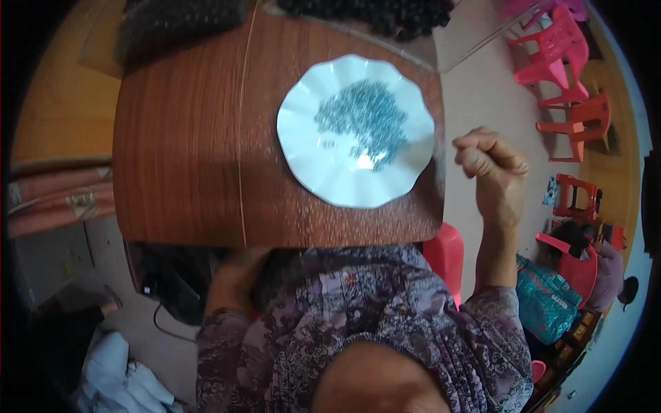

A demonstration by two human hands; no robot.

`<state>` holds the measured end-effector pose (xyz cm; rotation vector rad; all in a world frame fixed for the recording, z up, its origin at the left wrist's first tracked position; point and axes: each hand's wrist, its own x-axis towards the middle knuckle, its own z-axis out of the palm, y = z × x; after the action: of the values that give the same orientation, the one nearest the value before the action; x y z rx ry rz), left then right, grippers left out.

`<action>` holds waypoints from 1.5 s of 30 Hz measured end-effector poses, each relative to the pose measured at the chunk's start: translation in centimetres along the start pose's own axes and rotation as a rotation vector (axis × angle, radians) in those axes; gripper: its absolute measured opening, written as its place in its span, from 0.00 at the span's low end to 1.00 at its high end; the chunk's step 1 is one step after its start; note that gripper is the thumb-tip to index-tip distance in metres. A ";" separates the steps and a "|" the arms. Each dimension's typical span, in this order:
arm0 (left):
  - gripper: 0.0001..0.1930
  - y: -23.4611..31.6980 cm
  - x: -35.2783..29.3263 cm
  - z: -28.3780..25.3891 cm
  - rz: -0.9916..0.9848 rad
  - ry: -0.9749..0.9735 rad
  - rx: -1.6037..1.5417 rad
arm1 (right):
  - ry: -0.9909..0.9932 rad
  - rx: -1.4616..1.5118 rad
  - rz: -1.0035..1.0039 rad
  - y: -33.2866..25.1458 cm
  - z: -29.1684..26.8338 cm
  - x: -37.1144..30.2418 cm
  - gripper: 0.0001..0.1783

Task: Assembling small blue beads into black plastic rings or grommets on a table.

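A white plate (310, 175) with a scalloped rim rests on the right half of a brown wooden table (179, 151). On it lies a spread pile of tiny, shiny grey-green pieces (365, 117), which look like beads. Just off the table's right edge, my right hand (494, 165) is raised beside the plate, apart from it. Its fingers are curled, with thumb and forefinger pinched together; whatever may be between them is too small to make out. My left forearm reaches under the table's front edge, which hides my left hand.
Dark, bead-like heaps (385, 14) and a clear container (182, 31) of dark pieces line the table's far side. Pink chairs (561, 55), a red stool (577, 196) and a teal bag (547, 299) stand at right, near a seated person (609, 265). White bags (127, 372) lie lower left.
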<state>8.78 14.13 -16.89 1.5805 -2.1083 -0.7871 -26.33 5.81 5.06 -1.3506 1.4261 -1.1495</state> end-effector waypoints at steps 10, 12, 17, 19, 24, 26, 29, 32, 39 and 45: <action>0.13 -0.8 11.7 0.4 0.244 0.068 -0.020 | 0.040 0.054 0.059 0.0 -0.8 -0.7 0.06; 0.13 -0.7 12.4 0.5 0.262 0.056 -0.022 | -0.005 0.100 0.071 -0.1 -0.6 0.0 0.06; 0.13 -0.2 12.4 1.3 0.287 -0.002 -0.032 | -0.081 0.176 0.103 -0.3 0.7 1.9 0.05; 0.13 0.0 11.7 1.5 0.290 -0.027 -0.031 | -0.122 0.140 0.063 -0.7 1.3 3.0 0.05; 0.13 0.1 9.8 1.5 0.295 -0.073 -0.025 | -0.105 0.000 -0.011 -1.0 2.6 5.6 0.06; 0.13 0.1 9.0 1.6 0.297 -0.085 -0.028 | -0.081 -0.017 -0.056 0.0 3.1 6.6 0.06; 0.13 0.1 7.7 1.7 0.295 -0.102 -0.031 | -0.030 -0.112 -0.143 0.2 3.9 8.5 0.06; 0.13 0.0 6.5 1.7 0.293 -0.120 -0.031 | 0.030 -0.219 -0.198 1.7 4.3 11.1 0.07; 0.13 0.0 3.8 1.3 0.273 -0.164 -0.022 | 0.149 -0.656 -0.560 3.5 5.4 15.7 0.10; 0.13 0.1 2.2 0.8 0.268 -0.208 -0.013 | 0.139 -1.047 -0.614 4.3 5.9 16.9 0.14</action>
<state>7.58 12.25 -17.48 1.2177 -2.3910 -0.8995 -22.76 -11.43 -0.22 -2.6078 1.8801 -0.8407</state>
